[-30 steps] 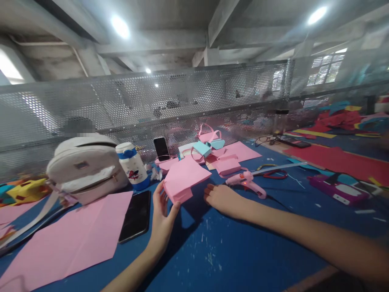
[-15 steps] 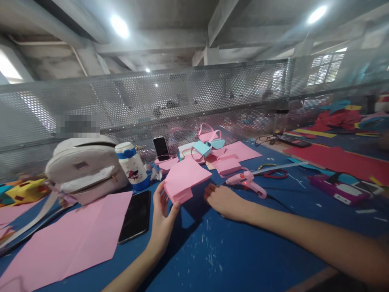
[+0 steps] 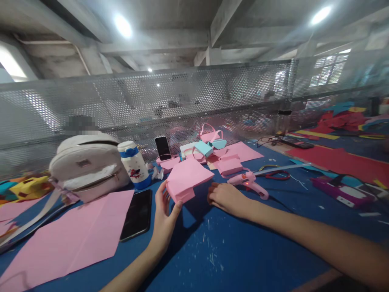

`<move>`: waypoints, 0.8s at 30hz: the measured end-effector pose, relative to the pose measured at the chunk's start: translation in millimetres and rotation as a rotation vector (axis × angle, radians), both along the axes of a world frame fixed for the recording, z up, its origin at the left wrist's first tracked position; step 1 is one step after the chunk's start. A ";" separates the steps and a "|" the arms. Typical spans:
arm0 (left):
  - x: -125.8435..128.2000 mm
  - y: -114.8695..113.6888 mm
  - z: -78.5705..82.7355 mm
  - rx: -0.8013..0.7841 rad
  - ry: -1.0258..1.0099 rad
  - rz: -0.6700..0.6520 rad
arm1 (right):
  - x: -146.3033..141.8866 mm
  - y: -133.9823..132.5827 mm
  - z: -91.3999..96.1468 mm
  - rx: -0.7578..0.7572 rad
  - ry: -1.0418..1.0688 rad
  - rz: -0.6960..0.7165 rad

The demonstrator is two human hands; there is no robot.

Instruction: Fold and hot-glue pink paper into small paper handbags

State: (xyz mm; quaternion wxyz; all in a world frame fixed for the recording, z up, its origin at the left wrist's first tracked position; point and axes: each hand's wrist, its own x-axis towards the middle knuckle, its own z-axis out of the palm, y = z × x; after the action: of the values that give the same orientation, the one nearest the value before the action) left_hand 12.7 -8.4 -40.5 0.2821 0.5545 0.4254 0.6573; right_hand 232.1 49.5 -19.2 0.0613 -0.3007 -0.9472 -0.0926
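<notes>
My left hand (image 3: 165, 217) is closed around the near left side of a folded pink paper box (image 3: 189, 174), thumb at its lower edge. The box is held tilted above the table, and a wide flap spreads over its top. Low on the blue table, just right of the box, my right hand (image 3: 229, 198) is curled with the knuckles up. Its fingertips are turned under, so anything in them is hidden. A pink glue gun (image 3: 251, 184) with a small lit orange light lies just beyond the right hand, its cord trailing right.
Left are a pink sheet (image 3: 79, 239), a black tablet or phone (image 3: 136, 215), a white backpack (image 3: 91, 166) and a bottle (image 3: 133, 166). Small paper bags (image 3: 229, 165), a propped phone (image 3: 163, 148) and scissors (image 3: 278, 174) lie beyond. A purple device (image 3: 342, 192) is right; a perforated metal screen (image 3: 182, 101) stands behind.
The whole view has shifted slightly, with things appearing a little further right. Both hands and the pink paper box keep nearly the same pose.
</notes>
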 end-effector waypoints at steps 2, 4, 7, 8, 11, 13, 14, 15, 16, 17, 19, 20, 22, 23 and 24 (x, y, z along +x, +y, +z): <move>0.0 -0.4 0.2 -0.003 0.001 -0.002 | 0.0 0.0 -0.1 -0.005 0.002 0.000; -0.2 -0.5 0.2 -0.005 0.002 -0.005 | -1.0 -0.1 -1.6 0.001 -0.001 -0.001; -0.5 0.1 -0.2 -0.007 0.007 -0.006 | -3.6 -0.8 -5.0 0.019 -0.012 0.003; -0.5 0.5 -0.3 -0.006 0.009 -0.006 | -4.5 -1.4 -6.1 0.026 -0.017 0.008; -0.2 1.2 -0.2 -0.007 0.013 -0.009 | -6.5 -4.7 -7.9 0.041 -0.034 0.030; 0.0 1.0 0.2 -0.011 0.012 -0.008 | -7.0 -7.6 -7.7 0.043 -0.039 0.047; 0.0 0.8 0.5 -0.016 0.013 -0.007 | -7.0 -9.0 -7.1 0.043 -0.038 0.054; 0.0 0.6 0.7 -0.019 0.014 -0.004 | -6.7 -9.9 -6.1 0.044 -0.035 0.058; 0.0 0.4 1.0 -0.022 0.016 -0.002 | -6.3 -10.4 -4.9 0.045 -0.029 0.056; -0.2 0.2 1.2 -0.025 0.017 0.000 | -5.6 -10.3 -3.3 0.048 -0.019 0.047; -0.5 0.0 1.4 -0.026 0.018 0.006 | -3.7 -8.7 0.2 0.060 0.015 0.005; -0.7 0.0 1.4 -0.026 0.017 0.008 | -2.6 -7.6 1.8 0.065 0.037 -0.021; -1.1 0.3 1.3 -0.033 0.016 0.007 | -0.5 -6.2 3.6 0.070 0.081 -0.067; -1.3 0.6 1.2 -0.039 0.014 0.007 | 0.2 -6.2 3.5 0.066 0.099 -0.080; -1.5 0.9 1.2 -0.045 0.012 0.007 | 0.6 -6.7 2.9 0.059 0.113 -0.086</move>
State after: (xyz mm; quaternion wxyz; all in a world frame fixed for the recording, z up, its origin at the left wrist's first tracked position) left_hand 11.2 -7.4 -39.4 0.2896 0.5506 0.4436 0.6451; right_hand 232.7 42.8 -16.3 0.1196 -0.3441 -0.9253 -0.1058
